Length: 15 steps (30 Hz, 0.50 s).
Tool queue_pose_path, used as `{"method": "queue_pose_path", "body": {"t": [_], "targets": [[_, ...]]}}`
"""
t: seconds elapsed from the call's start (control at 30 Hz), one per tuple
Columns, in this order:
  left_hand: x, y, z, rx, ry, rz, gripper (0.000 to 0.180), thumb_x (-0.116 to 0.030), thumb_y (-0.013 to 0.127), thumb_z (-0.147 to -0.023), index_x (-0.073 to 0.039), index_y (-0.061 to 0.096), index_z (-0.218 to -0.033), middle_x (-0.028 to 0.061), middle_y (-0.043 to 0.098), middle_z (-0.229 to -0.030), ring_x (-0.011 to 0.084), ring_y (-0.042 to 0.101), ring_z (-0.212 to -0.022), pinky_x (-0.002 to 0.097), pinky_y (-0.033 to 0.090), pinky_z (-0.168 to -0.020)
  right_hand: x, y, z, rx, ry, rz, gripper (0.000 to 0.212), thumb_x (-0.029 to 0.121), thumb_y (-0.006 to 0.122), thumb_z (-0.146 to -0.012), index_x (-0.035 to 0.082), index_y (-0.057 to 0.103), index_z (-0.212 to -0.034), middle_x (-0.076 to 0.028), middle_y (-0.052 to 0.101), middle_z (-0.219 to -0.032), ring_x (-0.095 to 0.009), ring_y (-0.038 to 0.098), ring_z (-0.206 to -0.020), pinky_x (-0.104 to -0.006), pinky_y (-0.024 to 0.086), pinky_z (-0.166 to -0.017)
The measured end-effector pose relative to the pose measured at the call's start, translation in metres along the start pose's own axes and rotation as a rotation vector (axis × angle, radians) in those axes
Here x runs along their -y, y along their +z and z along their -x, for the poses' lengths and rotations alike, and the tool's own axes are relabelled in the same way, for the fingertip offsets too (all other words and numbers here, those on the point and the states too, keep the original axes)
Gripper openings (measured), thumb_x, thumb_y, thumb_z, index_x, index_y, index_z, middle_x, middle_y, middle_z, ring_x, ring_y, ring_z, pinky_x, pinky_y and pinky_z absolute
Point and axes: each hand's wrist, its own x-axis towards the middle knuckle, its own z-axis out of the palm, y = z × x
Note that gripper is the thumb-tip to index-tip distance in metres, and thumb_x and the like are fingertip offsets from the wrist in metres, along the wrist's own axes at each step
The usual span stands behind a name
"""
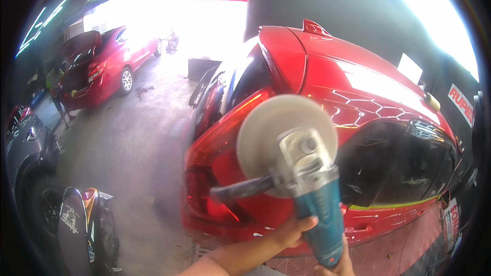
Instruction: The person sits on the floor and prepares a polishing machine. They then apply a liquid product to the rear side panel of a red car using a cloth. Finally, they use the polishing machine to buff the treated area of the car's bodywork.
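Note:
A teal and silver rotary polisher (321,209) is held up in front of a red car's rear corner. Its round off-white pad (261,133) looks smeared, and I cannot tell whether it touches the paint. My left hand (294,231) is closed on the left side of the polisher's body, its other fingers hidden beneath. Lower down, my right hand (340,267) wraps round the tool's rear end, partly cut off by the lower edge. The black side handle (243,190) sticks out to the left with no hand on it. Behind the pad are the red car's roof (286,56) and tail light (202,194).
The red car's dark side windows (388,163) lie to the right, edged below with yellow-green tape (399,204). Across the grey floor (138,158) stands another red car (110,66) with its boot raised. A dark vehicle (33,148) and a snowboard-like panel (75,225) are at left. People are in the distance.

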Motion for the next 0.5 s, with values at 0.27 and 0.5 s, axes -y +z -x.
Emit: {"method": "queue_pose_path", "body": {"t": [0.27,0.5], "targets": [[0.032,-0.015,0.058,-0.028,0.206,0.099,0.114,-0.050,0.091,-0.084,-0.014,0.023,-0.169,0.0161,0.051,-0.147,0.0370,0.048,-0.147,0.0652,0.037,-0.126,0.014,-0.008,0.006,0.239,0.166,0.048,0.108,0.005,0.077,-0.090,0.004,0.009,-0.175,-0.023,0.029,-0.175,-0.032,0.034,-0.160,-0.0446,0.033,-0.127],[0.001,-0.004,-0.013,0.074,0.040,-0.003,0.114,-0.055,0.084,-0.090,-0.010,0.018,-0.171,0.0147,0.051,-0.154,0.0346,0.054,-0.145,0.0567,0.044,-0.123,0.019,-0.013,0.000,0.036,0.129,-0.005,0.105,0.014,0.078,-0.095,-0.001,0.009,-0.172,-0.021,0.032,-0.171,-0.030,0.034,-0.158,-0.0441,0.031,-0.127]]}}
